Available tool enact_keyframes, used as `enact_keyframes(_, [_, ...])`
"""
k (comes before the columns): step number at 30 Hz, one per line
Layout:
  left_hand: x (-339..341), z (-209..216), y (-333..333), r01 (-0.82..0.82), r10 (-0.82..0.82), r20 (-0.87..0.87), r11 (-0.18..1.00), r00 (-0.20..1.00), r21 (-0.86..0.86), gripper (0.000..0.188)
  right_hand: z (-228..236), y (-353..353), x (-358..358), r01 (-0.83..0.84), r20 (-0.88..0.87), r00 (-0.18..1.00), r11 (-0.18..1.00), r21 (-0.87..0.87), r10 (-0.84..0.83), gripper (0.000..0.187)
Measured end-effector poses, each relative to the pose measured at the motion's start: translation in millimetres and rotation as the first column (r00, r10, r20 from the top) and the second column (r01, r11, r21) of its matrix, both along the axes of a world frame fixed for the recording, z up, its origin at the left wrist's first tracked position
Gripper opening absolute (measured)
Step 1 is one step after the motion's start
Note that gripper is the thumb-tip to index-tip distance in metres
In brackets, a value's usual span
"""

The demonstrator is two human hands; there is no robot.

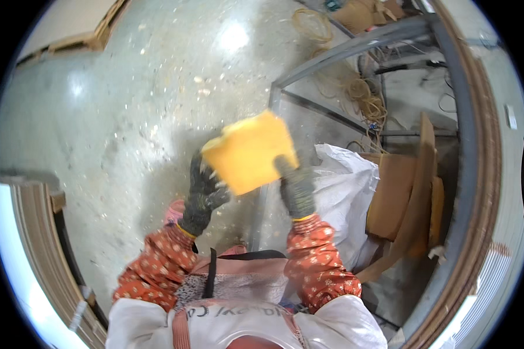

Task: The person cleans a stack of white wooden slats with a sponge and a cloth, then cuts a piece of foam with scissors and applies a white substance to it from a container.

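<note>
A flat, roughly square yellow piece (251, 152) is held up in front of me, above the floor. Motion blurs it, and its material is unclear. My left hand (205, 195), in a dark glove, is closed on its left edge, with some fingers hidden behind it. On the lower right side my right hand (297, 189), gloved alike, grips the piece with the thumb lying over its face. Red patterned sleeves cover both forearms. A white plastic sack (344, 180) stands just right of my right hand.
A grey metal frame (361, 39) stands at the right, with cardboard (392, 192) inside it and coils of yellowish strapping (360, 90) beyond. Stacked brown boards (38, 232) are at the left. A wooden pallet (93, 39) lies far left. Small scraps dot the concrete floor (140, 116).
</note>
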State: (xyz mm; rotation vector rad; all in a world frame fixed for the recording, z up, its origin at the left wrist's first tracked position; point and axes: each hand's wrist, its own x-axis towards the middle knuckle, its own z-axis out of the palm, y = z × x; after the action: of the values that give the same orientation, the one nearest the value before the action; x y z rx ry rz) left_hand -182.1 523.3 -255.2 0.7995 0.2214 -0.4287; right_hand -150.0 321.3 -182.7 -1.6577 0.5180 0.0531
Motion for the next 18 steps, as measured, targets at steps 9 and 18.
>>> enact_keyframes(9, [-61.4,160.2,123.7,0.042,-0.044,-0.302,0.999,0.952,-0.012,0.057,190.9,145.7,-86.6,-0.079,-0.112,0.99,0.996,0.039,0.083,0.06])
enact_keyframes(18, [121.5,260.2,28.8,0.439,-0.463,0.109,0.878,0.879,0.193,0.054,257.5,77.4,-48.1,0.265,0.137,0.958,0.961,-0.08,-0.253,0.081])
